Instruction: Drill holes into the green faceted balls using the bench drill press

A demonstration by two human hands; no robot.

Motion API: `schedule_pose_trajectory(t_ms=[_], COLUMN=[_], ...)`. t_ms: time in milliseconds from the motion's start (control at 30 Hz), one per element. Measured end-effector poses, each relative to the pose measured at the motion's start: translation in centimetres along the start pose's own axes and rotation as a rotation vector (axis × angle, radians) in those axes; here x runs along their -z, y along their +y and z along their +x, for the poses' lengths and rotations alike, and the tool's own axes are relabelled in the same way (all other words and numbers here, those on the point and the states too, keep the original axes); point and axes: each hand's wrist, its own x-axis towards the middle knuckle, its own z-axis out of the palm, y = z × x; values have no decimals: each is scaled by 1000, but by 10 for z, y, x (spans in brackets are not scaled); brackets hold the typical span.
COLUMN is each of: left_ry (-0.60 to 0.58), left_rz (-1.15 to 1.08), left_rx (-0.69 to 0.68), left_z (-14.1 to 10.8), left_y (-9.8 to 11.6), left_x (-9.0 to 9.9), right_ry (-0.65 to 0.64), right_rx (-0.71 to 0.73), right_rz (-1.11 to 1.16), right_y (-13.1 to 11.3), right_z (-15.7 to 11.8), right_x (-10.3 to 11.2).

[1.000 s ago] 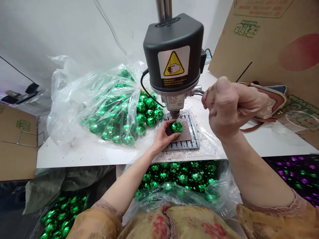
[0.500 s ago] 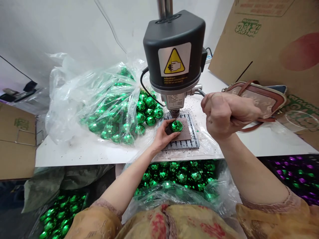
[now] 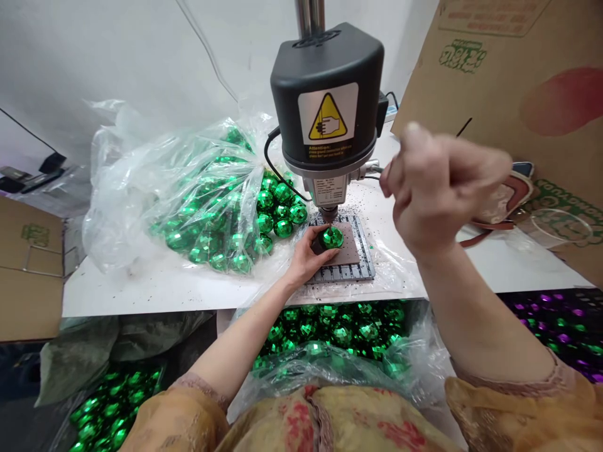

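A black drill press (image 3: 327, 100) with a yellow warning label stands on the white table. Under its chuck, a shiny green faceted ball (image 3: 332, 237) rests on a brown pad (image 3: 348, 245) over the slotted metal base (image 3: 365, 270). My left hand (image 3: 308, 254) pinches the ball from the left, thumb and finger on its sides. To the right of the drill, my right hand (image 3: 438, 182) is wrapped round the feed lever (image 3: 375, 168), most of which the fist hides.
Green balls (image 3: 282, 210) spill from a clear plastic bag (image 3: 141, 182) on the left. More green balls (image 3: 342, 329) lie below the table edge. A bag (image 3: 502, 204) and a cardboard box (image 3: 509, 75) stand at the right.
My right hand has moved up and slightly right with the lever. My left hand still holds the ball under the drill. The whole view has shifted slightly.
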Motion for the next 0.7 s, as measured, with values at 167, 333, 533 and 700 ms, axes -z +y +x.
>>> schedule_pose_trajectory(t_ms=[167, 333, 533, 700], left_ry=[59, 132, -38, -530], left_rz=[11, 51, 306, 775], left_rx=[-7, -90, -266, -256], left_z=[-1, -9, -58, -142], left_y=[7, 9, 38, 48], left_x=[-4, -2, 34, 71], right_ry=[8, 26, -12, -16], right_rx=[-219, -290, -224, -187], right_rz=[238, 250, 225, 207], right_y=[-7, -2, -2, 0], right_z=[47, 57, 52, 52], right_x=[-19, -23, -21, -20])
